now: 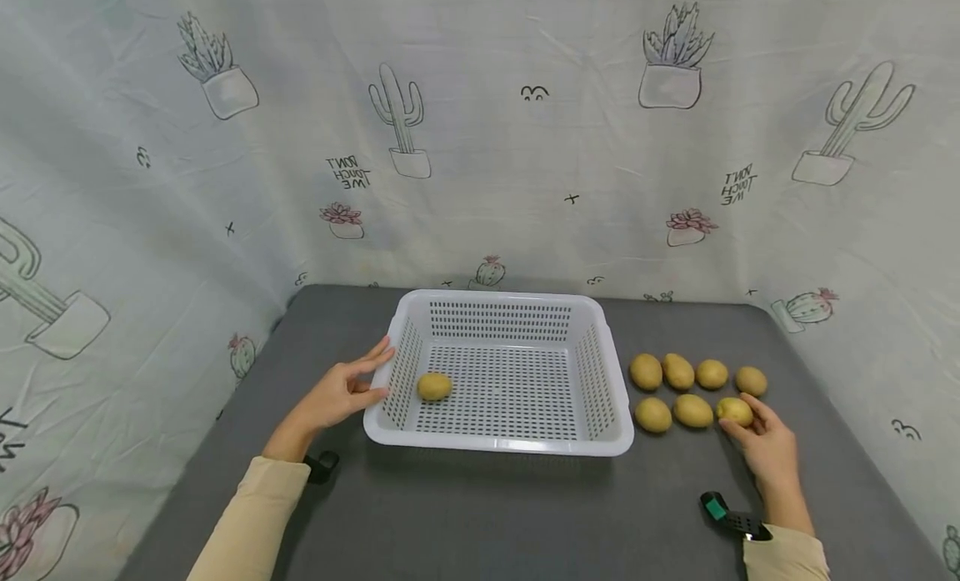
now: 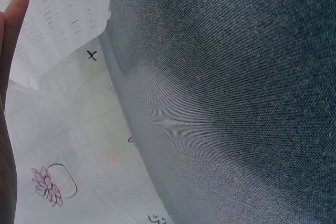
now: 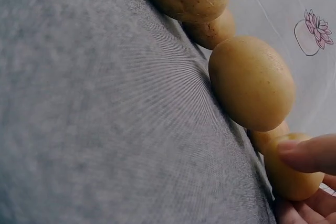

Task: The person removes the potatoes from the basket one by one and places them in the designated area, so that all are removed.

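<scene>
My right hand pinches a yellowish potato at the right end of the front row, thumb on its near side. The right wrist view shows the thumb lying across this potato, with fingers behind it. Several other brown-yellow potatoes lie beside it in two rows. A white perforated plastic basket stands at mid-table with one potato inside, near its left wall. My left hand touches the basket's left rim with extended fingers; the left wrist view catches only part of that hand.
The basket and potatoes rest on a dark grey cloth-covered table. A pale curtain with cactus drawings hangs behind the table and along both sides. Black straps are worn on the wrists.
</scene>
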`<state>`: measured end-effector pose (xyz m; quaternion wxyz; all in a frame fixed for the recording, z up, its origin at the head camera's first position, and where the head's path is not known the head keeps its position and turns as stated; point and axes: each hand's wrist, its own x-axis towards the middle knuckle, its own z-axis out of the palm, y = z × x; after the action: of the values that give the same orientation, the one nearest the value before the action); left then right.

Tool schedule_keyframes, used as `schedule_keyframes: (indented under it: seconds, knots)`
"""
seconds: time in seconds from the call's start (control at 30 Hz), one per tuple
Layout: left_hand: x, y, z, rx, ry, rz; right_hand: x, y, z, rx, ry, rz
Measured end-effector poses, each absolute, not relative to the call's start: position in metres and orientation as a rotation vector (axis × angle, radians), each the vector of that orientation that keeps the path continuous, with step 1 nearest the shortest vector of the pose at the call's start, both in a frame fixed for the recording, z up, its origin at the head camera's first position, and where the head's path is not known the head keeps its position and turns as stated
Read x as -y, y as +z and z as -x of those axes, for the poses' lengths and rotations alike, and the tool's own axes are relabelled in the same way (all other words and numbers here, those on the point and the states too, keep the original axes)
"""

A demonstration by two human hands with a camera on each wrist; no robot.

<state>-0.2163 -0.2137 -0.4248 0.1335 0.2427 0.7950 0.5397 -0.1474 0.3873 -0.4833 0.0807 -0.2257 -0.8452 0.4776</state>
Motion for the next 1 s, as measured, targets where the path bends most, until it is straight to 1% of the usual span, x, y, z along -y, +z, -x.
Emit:
schedule_keyframes:
  seconds: [0.37,0.83,1.0]
  knots:
    - [0.215,-0.4259,0.2169,-2.292,1.582,-0.695,-0.3867,-0.4866,0.1492,2.608,1.283,0.575]
    - [0.2145,-0.4271,0.2163,-2.332,1.564,-0.694,-0.3873,-0.4862,0.1498,2.581,1.383,0.716]
    - [0.2139,-0.4276,0.2169,-2.321,1.57,-0.674,-0.3873,-0.484,0.1484,2.538,1.4,0.687]
